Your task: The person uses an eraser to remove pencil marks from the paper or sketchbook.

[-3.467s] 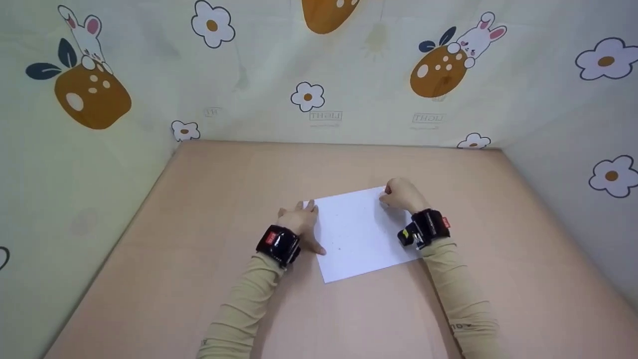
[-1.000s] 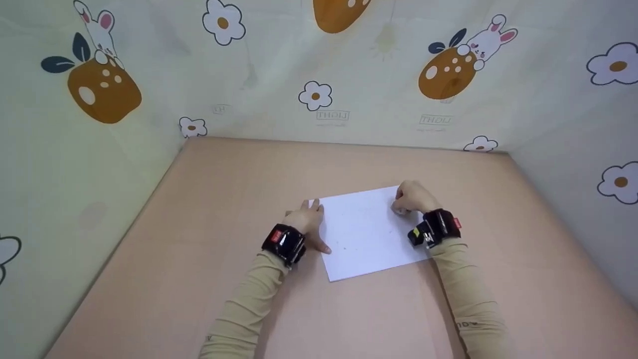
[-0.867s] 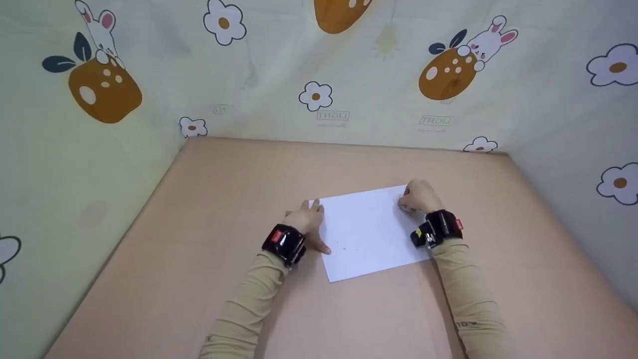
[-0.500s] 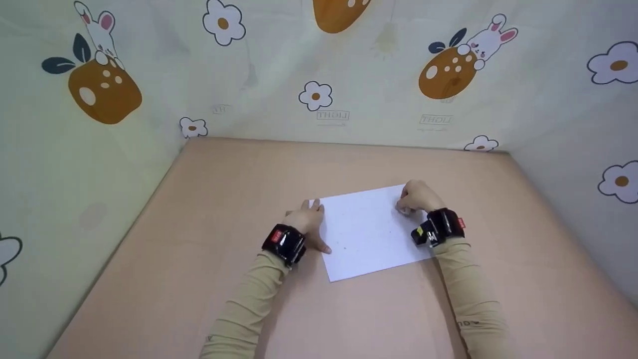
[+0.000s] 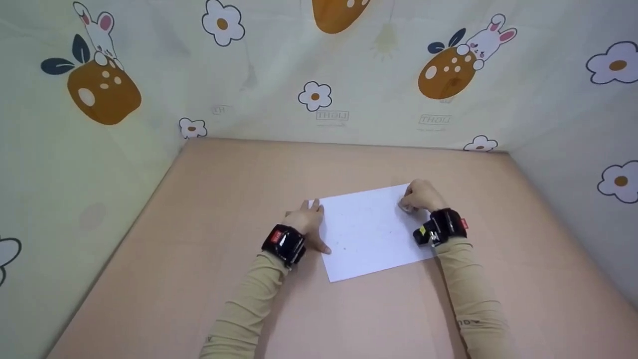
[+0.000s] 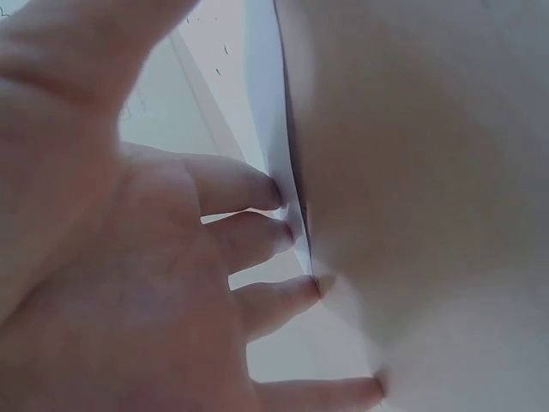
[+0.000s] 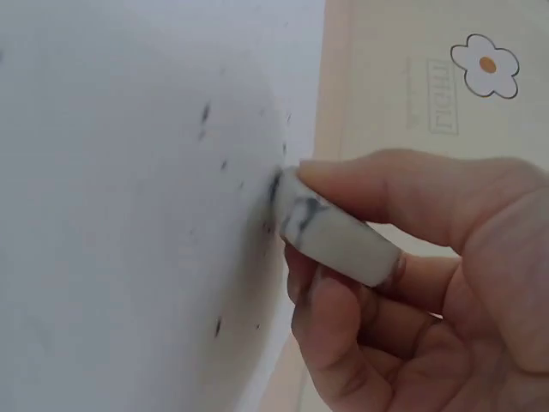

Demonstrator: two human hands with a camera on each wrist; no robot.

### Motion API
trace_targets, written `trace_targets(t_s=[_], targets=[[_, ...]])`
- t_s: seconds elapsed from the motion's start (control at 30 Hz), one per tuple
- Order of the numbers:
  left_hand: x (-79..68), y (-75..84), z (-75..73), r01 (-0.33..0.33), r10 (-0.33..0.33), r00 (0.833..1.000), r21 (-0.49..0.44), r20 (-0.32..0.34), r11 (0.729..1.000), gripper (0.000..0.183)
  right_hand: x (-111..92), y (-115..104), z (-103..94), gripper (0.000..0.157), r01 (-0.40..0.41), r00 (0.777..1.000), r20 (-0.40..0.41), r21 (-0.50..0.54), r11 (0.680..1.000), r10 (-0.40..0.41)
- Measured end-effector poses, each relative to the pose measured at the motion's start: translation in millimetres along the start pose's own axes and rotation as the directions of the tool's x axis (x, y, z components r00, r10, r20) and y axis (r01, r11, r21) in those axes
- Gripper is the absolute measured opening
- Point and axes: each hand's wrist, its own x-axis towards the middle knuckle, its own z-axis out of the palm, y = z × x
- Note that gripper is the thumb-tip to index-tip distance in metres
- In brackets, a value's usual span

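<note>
A white sheet of paper [image 5: 369,234] lies slightly turned on the table. My left hand [image 5: 306,222] presses its left edge with spread fingers; in the left wrist view the fingertips [image 6: 276,194] touch down along that edge. Near the sheet's far right corner, my right hand [image 5: 422,195] pinches a white eraser [image 7: 343,245] between thumb and fingers. Dark smudges mark the eraser, and its tip meets the paper. Small dark crumbs [image 7: 206,112] are scattered over the sheet in the right wrist view.
The light wooden table [image 5: 249,174] surrounds the sheet. A pale curtain [image 5: 269,65] printed with flowers, rabbits and orange fruit encloses the back and sides. Black camera straps sit on both wrists [image 5: 284,244].
My right hand has shifted right across the paper with the eraser, with small back-and-forth movements in the last second. My left hand stays at the left edge. The head view has shifted slightly.
</note>
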Motion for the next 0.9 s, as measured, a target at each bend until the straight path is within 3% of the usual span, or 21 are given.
trace_targets(t_s=[0.07, 0.17, 0.37, 0.6, 0.8, 0.9], targets=[[0.8, 0.6, -0.4, 0.0, 0.0, 1.0, -0.004, -0.002, 1.0, 0.118, 0.2, 2.8, -1.6, 0.018, -0.042, 0.997, -0.063, -0.005, 0.999, 0.042], [1.7, 1.0, 0.5, 0.0, 0.0, 1.0, 0.003, -0.008, 1.0, 0.118, 0.4, 1.7, -1.1, 0.015, -0.044, 0.994, -0.102, -0.037, 0.998, 0.04], [3.3, 1.2, -0.6, 0.006, -0.006, 1.0, 0.009, 0.01, 1.0, 0.118, -0.8, -3.0, 0.1, 0.015, 0.056, 0.998, -0.005, -0.028, 0.998, -0.056], [1.4, 1.4, -1.4, -0.003, 0.003, 1.0, -0.007, -0.005, 1.0, 0.118, -1.4, 2.2, -1.7, 0.013, -0.042, 0.988, -0.152, -0.055, 0.998, 0.033], [-0.9, 0.5, 1.0, 0.004, -0.004, 1.0, 0.011, -0.002, 1.0, 0.118, -2.5, 0.7, -2.7, 0.021, 0.058, 0.997, 0.061, -0.036, 0.998, -0.056], [-1.0, -0.5, 0.2, 0.0, 0.001, 1.0, 0.011, -0.012, 1.0, 0.118, -2.7, 5.0, -6.1, 0.021, 0.011, 0.999, 0.035, -0.02, 1.0, -0.01]])
